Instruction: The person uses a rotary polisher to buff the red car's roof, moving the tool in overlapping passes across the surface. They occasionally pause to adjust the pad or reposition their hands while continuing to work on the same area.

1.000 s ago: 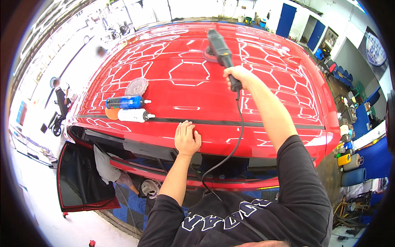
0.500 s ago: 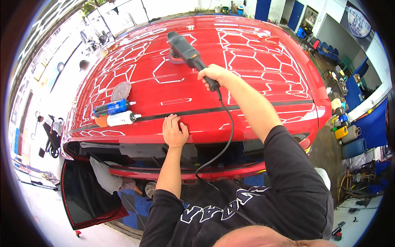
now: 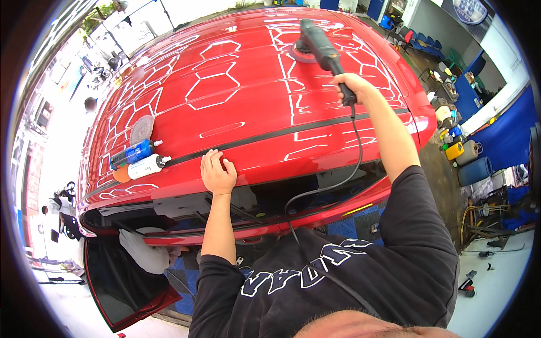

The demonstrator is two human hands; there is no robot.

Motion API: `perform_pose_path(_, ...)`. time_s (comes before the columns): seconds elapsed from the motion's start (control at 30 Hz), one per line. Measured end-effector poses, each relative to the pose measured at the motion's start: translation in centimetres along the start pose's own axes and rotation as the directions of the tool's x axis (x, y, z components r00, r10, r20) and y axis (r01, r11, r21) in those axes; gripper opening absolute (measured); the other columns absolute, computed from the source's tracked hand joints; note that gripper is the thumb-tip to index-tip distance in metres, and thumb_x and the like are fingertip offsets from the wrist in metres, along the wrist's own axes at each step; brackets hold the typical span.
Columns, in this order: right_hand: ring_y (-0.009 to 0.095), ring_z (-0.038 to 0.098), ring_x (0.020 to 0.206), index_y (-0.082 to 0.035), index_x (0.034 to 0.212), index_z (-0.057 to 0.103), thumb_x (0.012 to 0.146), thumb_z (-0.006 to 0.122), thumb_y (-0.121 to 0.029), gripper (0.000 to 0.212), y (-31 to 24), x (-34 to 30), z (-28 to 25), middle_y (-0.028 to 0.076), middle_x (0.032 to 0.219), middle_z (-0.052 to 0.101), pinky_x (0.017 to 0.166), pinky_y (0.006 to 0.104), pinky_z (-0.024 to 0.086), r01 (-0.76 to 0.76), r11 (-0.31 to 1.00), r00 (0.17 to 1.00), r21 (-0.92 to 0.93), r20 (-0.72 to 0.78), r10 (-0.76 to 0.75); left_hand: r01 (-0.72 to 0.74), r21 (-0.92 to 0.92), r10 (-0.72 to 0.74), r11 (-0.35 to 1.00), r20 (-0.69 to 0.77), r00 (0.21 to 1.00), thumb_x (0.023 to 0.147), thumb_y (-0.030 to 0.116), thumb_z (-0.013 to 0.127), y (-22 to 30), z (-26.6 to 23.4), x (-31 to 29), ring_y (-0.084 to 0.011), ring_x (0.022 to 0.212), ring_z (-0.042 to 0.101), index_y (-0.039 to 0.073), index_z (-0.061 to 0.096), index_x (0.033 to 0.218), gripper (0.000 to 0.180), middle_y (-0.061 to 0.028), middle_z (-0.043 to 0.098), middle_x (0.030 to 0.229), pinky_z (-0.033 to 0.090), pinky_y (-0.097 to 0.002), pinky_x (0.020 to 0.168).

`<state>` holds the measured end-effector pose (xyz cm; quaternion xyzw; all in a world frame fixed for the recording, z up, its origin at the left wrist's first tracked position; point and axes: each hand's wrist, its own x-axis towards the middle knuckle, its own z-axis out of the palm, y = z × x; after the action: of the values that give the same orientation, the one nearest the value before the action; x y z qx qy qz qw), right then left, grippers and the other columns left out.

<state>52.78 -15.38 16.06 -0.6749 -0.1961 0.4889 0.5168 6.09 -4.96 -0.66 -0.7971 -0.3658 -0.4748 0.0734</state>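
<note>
My right hand (image 3: 355,89) grips the rear handle of a black and grey car polisher (image 3: 320,45). Its round pad (image 3: 302,53) rests on the glossy red car roof (image 3: 253,115), toward the right side. From the handle a black power cord (image 3: 360,146) runs down past the car's side toward my body. My left hand (image 3: 218,172) lies flat on the roof's near edge, fingers stretched out, just by the dark trim strip. To its left lie a blue bottle (image 3: 134,154) and a white bottle (image 3: 147,167), next to a grey fluffy pad (image 3: 142,129) and an orange pad (image 3: 121,175).
The car's dark-windowed door (image 3: 127,281) stands open at lower left, a person's light-clothed back (image 3: 143,250) beside it. At right are a yellow jerrycan (image 3: 455,151), a blue drum (image 3: 474,170) and shelved clutter. Blue chairs (image 3: 426,45) line the far right wall.
My right hand has moved the polisher to the right and farther across the roof. My left hand still lies on the near edge, and the whole view has shifted somewhat.
</note>
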Motion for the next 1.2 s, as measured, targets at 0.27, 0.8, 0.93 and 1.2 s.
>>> perform_pose_path(0.27,0.011,0.057,0.049,-0.008,0.096,0.059,0.085,0.076,-0.017,0.022,1.4,-3.1,-10.6,-0.001,0.065,0.060,0.050,0.0322,0.055,-0.031,0.994,0.983,0.104,-0.176,0.049,0.004,0.012,-0.004,1.000,0.006,1.000,0.081,0.011,0.067,0.1,0.1,0.0,-0.0349,0.116,0.066,0.005,0.067,0.103,0.023,-0.0136,0.069,0.116,0.049,-0.0504,0.109)
perform_pose_path(0.8,0.013,0.056,0.052,-0.005,0.103,0.058,0.086,0.067,-0.011,0.020,5.3,-7.3,-12.1,0.001,0.069,0.057,0.052,0.0342,0.054,-0.010,0.997,0.981,0.076,-0.193,0.025,-0.006,0.034,0.006,0.999,0.000,1.000,0.083,0.012,0.068,0.3,0.1,0.1,-0.0352,0.115,0.065,0.004,0.067,0.104,0.022,-0.0135,0.069,0.116,0.049,-0.0505,0.109)
perform_pose_path(0.93,0.014,0.057,0.052,-0.004,0.099,0.059,0.086,0.067,-0.010,0.016,5.3,-7.9,-7.5,0.002,0.069,0.057,0.050,0.0345,0.054,0.019,1.000,0.991,0.011,-0.134,-0.017,-0.002,0.024,0.002,1.000,0.003,1.000,0.083,0.012,0.069,0.0,0.0,0.1,-0.0350,0.115,0.065,0.005,0.066,0.104,0.023,-0.0134,0.069,0.116,0.049,-0.0508,0.109)
perform_pose_path(1.2,0.016,0.059,0.050,-0.001,0.092,0.057,0.084,0.067,-0.009,0.015,5.0,-8.0,2.6,0.006,0.068,0.058,0.051,0.0391,0.059,0.081,0.991,0.996,-0.102,0.029,-0.079,0.012,0.006,-0.012,1.000,-0.015,1.000,0.083,0.012,0.068,0.0,0.1,-0.1,-0.0354,0.115,0.066,0.005,0.067,0.103,0.022,-0.0145,0.069,0.116,0.050,-0.0501,0.107)
